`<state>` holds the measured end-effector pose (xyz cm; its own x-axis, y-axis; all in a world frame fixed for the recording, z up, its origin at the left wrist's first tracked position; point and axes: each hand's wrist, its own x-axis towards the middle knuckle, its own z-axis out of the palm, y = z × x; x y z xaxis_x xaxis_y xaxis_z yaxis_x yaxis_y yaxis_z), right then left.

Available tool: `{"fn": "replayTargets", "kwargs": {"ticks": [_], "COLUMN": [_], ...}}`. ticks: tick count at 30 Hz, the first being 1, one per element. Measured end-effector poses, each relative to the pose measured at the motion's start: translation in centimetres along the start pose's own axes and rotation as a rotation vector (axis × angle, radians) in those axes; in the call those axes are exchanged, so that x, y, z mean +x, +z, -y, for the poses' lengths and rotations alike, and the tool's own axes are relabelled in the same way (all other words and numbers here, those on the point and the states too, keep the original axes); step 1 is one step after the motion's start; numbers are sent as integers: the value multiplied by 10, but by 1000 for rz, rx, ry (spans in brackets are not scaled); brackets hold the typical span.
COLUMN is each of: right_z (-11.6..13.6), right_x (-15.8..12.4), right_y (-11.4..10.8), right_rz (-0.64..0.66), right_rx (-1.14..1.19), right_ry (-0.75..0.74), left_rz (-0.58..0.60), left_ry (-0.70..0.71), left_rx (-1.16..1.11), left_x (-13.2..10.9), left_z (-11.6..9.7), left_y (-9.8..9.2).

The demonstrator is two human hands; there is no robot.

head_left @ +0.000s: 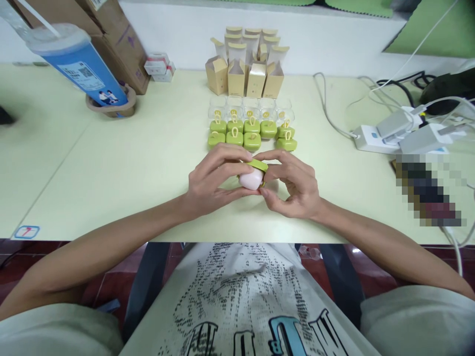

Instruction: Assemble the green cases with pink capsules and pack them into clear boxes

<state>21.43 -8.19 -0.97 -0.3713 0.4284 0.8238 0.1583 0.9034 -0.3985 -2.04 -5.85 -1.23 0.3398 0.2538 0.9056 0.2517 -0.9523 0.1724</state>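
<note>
Close to the table's front edge, my left hand (218, 178) and my right hand (291, 183) pinch one small object between them. It is a small case with a pale pink rounded body (251, 180) and a green part (259, 164) along its top. Fingertips cover its sides, so its full shape is hidden. Just beyond my hands sit two rows of small glossy green cases (234, 139), most with a cream loop on top. Behind these stands a row of clear plastic cups or covers (251, 108) with small yellow marks.
Several open cardboard boxes (236, 79) stand against the wall. At the left, a blue drink cup (87, 69) leans in a brown holder beside a large carton (122, 47). A power strip (374, 139) with cables and a pixelated object (426, 190) lie at the right.
</note>
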Motion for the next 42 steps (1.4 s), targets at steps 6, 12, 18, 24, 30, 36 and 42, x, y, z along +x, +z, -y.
{"fn": "replayTargets", "kwargs": {"ticks": [6, 12, 18, 24, 30, 36, 42], "right_z": [0, 3, 2, 1, -4, -6, -9], "right_x": [-3, 0, -2, -6, -3, 1, 2], "right_y": [0, 0, 1, 1, -4, -11, -15], "right_rz": [-19, -24, -27, 17, 70, -135, -153], "right_rx": [-14, -13, -59, 54, -148, -130, -160], "right_ry": [28, 9, -20, 93, 176, 370, 359], "left_rz": [76, 17, -2, -41, 41, 162, 98], "left_ry": [-100, -1, -21, -132, -342, -197, -210], "left_rx": [47, -16, -36, -204, -378, -302, -144], "left_x": [0, -1, -3, -5, -7, -2, 0], "left_z": [1, 3, 8, 5, -1, -6, -7], "left_y": [-2, -1, 4, 3, 2, -2, -6]}}
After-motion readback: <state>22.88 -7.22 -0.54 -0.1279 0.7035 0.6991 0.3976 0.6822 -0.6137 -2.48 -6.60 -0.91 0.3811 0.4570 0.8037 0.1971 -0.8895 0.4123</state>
